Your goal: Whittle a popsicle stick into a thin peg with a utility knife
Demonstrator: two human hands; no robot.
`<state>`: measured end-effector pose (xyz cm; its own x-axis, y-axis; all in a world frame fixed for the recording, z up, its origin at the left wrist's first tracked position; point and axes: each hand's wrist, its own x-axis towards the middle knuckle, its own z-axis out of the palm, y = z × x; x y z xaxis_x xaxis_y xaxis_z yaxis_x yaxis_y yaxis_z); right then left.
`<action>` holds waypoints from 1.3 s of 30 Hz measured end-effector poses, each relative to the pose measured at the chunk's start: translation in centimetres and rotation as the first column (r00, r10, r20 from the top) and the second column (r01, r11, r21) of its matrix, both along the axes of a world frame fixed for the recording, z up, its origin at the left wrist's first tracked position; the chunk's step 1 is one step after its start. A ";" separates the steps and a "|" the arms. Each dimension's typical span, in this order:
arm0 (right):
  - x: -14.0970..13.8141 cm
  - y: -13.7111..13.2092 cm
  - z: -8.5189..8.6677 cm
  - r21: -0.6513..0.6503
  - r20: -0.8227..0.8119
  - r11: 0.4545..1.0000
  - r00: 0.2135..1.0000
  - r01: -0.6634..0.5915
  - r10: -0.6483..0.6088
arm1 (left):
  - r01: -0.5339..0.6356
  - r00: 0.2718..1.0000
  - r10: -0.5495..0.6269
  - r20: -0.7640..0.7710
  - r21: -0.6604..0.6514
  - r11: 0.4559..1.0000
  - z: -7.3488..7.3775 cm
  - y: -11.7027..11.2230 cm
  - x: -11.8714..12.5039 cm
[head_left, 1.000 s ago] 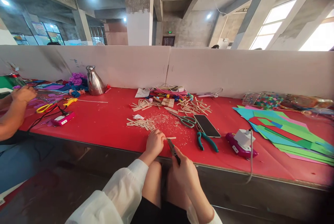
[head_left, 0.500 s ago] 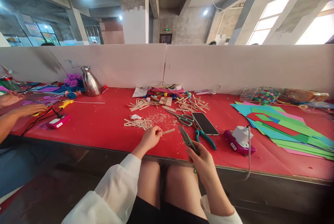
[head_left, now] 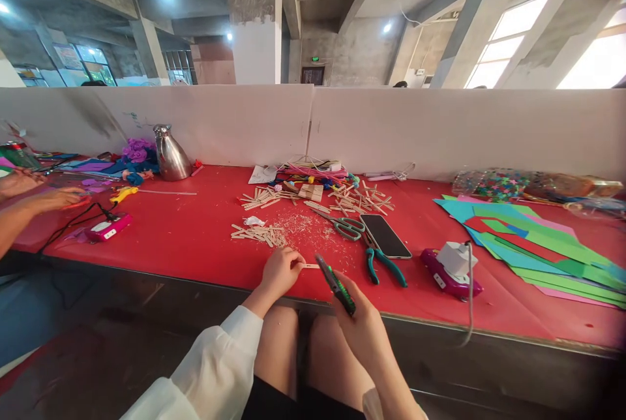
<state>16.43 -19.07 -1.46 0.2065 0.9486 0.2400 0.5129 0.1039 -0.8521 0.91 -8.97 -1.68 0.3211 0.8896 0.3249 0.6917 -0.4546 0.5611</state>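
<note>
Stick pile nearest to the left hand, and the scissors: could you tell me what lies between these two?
Pale shavings, scattered on the red tabletop, lie between the stick pile and the scissors; the head view shows this.

And here's the left grip, a bare hand pinched at the fingertips, wrist poking from a loose white sleeve; the right grip, bare too, curls inward, forearm slanting up from lower right.
</note>
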 end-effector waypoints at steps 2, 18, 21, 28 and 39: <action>0.1 -0.8 -0.4 -0.016 0.169 1.000 0.985 0.026 -0.023 | 0.041 0.999 -0.040 -0.028 0.023 0.999 -0.1 0.0 0.3; 0.5 -1.7 -1.3 -0.015 0.617 0.998 0.786 0.054 -0.033 | 0.106 0.994 -0.106 -0.018 0.045 0.993 -1.2 0.3 0.2; 0.4 -1.6 -1.5 -0.006 0.646 0.997 0.762 0.074 -0.053 | 0.105 0.994 -0.104 -0.021 0.046 0.993 -1.3 0.3 0.2; -0.2 -1.6 -1.7 -0.013 0.672 0.995 0.738 0.095 -0.061 | 0.102 0.995 -0.101 -0.027 0.040 0.994 -1.5 0.3 0.2; -1.4 -1.2 -1.4 -0.058 0.585 0.996 0.810 0.070 -0.023 | 0.121 0.992 -0.121 -0.035 -0.009 0.993 -1.2 0.4 0.4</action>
